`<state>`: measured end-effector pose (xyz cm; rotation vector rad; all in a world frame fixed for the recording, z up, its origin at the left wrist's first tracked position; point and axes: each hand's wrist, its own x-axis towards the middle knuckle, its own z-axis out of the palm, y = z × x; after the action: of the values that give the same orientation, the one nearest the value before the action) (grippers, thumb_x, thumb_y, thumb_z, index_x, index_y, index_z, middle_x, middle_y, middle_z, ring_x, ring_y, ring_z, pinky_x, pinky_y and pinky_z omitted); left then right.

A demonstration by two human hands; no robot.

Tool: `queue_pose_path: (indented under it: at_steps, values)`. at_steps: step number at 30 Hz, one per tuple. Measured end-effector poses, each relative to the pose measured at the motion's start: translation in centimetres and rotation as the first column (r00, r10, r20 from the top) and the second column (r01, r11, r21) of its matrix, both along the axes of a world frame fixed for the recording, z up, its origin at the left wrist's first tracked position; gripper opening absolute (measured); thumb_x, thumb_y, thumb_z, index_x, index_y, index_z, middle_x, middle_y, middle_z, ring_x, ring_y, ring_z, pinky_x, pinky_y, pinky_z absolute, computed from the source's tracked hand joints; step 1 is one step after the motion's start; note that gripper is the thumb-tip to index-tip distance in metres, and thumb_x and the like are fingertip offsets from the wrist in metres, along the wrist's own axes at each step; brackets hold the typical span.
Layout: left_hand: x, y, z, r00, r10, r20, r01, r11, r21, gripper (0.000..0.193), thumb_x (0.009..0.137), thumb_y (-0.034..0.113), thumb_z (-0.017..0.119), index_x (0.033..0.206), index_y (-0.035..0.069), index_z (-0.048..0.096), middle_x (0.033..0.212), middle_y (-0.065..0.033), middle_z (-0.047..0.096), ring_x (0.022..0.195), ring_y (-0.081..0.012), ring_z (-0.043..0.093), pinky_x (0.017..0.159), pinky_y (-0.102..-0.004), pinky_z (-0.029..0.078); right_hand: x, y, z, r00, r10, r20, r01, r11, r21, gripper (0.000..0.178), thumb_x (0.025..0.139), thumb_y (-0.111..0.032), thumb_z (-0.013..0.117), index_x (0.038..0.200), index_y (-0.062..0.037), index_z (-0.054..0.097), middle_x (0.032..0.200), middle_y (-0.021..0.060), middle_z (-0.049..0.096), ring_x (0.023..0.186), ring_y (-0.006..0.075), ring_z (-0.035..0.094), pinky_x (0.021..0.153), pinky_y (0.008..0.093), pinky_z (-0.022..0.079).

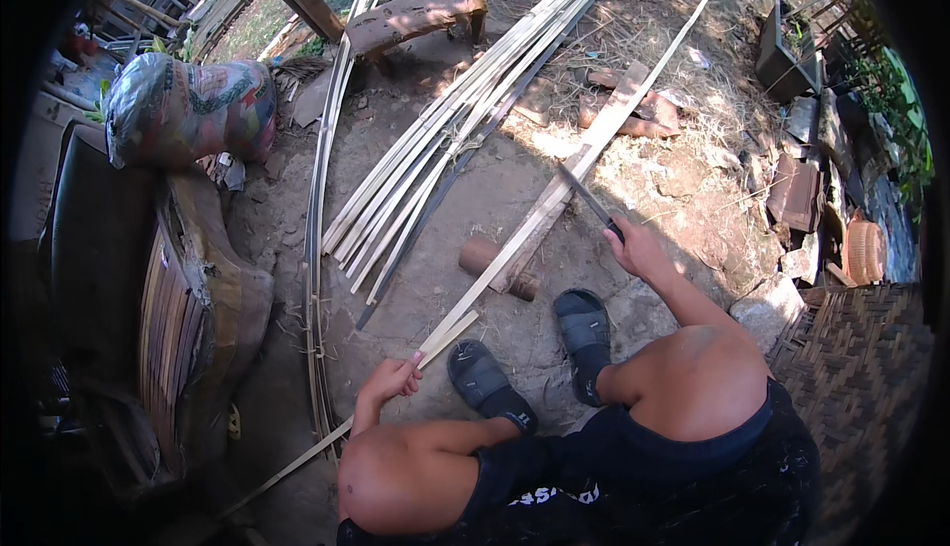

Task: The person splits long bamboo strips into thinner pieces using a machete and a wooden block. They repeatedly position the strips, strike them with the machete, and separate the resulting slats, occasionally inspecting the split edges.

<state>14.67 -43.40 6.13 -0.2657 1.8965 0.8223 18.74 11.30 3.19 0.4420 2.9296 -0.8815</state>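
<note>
My left hand point(392, 380) is closed around a long pale bamboo strip point(473, 294) just beyond my left knee. A second strip end point(457, 328) sticks out beside it, near my left foot. The long strip slants up and away to the right over a narrow wooden board point(535, 245), which rests across a short round log point(481, 253). In my right hand point(638, 251) is the dark handle of a knife point(590, 199). Its blade lies against the strip on the board, tip pointing up and left. The blade's exact contact with the strip is too small to make out.
A bundle of pale bamboo strips point(435, 175) lies ahead, with darker strips point(317, 249) to its left. A low wooden bench point(416, 19) stands beyond. At left are a stuffed sack point(188, 110) and a worn chair point(242, 294); at right, a woven mat point(851, 388).
</note>
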Motion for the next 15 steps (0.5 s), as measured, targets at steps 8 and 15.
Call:
queue_pose_path:
  at_steps: [8, 15]
  values:
    - [4.2, -9.5, -2.4, 0.995, 0.020, -0.097, -0.027, 0.997, -0.072, 0.050, 0.101, 0.045, 0.055, 0.084, -0.001, 0.068, 0.064, -0.0061, 0.062, 0.055, -0.0139, 0.058, 0.053, -0.0315, 0.046, 0.7, 0.9, -1.6, 0.995, -0.085, 0.052, 0.078, 0.989, 0.125, 0.037, 0.099, -0.041, 0.055, 0.123, -0.0135, 0.059, 0.093, 0.0232, 0.069, 0.082, 0.0472, 0.066, 0.073, 0.0537, 0.054]
    - [-0.4, 6.7, -1.0, 0.926, 0.058, -0.374, 0.022, 0.978, 0.208, 0.049, 0.102, 0.042, 0.057, 0.087, -0.003, 0.068, 0.064, -0.0065, 0.063, 0.057, -0.0135, 0.060, 0.055, -0.0290, 0.047, 2.8, -5.9, 0.7, 0.918, 0.383, -0.100, -0.390, 0.918, -0.069, 0.036, 0.098, -0.039, 0.059, 0.123, -0.0128, 0.061, 0.096, 0.0219, 0.069, 0.083, 0.0454, 0.066, 0.072, 0.0525, 0.054]
